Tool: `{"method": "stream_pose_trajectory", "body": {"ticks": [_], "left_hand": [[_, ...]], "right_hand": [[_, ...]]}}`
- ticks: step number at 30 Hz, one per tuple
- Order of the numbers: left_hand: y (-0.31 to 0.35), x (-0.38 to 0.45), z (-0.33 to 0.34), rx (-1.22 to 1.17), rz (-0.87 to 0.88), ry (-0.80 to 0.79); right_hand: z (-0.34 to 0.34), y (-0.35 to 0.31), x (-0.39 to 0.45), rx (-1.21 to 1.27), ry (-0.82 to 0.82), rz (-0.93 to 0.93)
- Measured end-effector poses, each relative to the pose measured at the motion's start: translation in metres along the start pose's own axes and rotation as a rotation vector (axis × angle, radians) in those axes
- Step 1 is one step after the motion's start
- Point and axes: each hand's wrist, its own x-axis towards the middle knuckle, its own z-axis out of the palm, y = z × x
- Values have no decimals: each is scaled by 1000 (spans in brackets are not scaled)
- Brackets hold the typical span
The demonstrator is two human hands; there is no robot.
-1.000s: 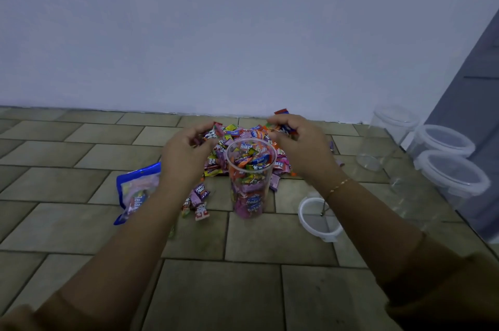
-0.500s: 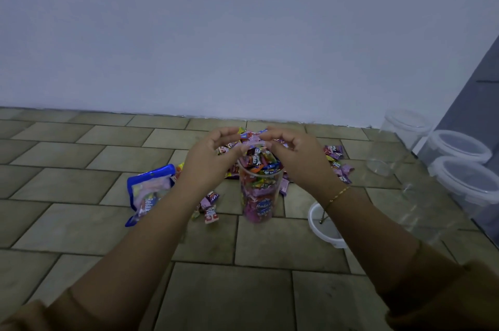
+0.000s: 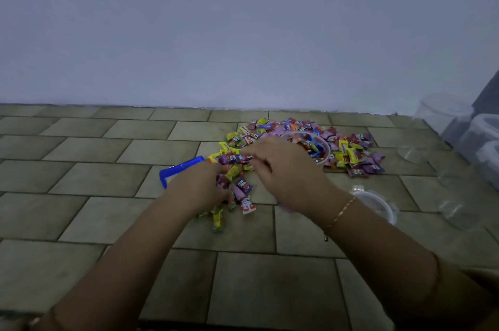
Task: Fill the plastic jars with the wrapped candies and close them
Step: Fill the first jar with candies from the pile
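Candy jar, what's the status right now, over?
Both hands down in loose candies, left hand and right hand gathering. Jar nearly full, uncapped. Lid lying at right. Nothing blocking.

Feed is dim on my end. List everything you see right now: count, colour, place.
Wrapped candies: many, mixed pink, yellow, purple; heaped on tiled floor by the wall.
Clear plastic jar: one, candy-filled, mid-heap behind right hand.
Blue-edged candy bag: one, left of heap.
White round lid: one, floor right of right wrist.
Lidded clear jars: at least two, far right.
Left hand: on loose candies; grip unclear.
Right hand: over candies; grip unclear.
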Motion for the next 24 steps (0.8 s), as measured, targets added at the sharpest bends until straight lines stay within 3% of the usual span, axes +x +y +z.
{"method": "stream_pose_trajectory", "body": {"ticks": [3,7,10,15,24], "left_hand": [[-16,5,15,154,57,-73],[-33,8,29,188,25,-112],[-41,2,31,258,80,-63],[-39,1,37,284,25,-105],[-15,9,50,341,-2,-150]], "right_hand": [[38,3,-4,-93,-391,187],[78,8,-13,-70,-528,433],[95,11,-18,-6,-518,589],[112,14,-12,21,-432,660],[121,12,-15,-109,-388,616]]}}
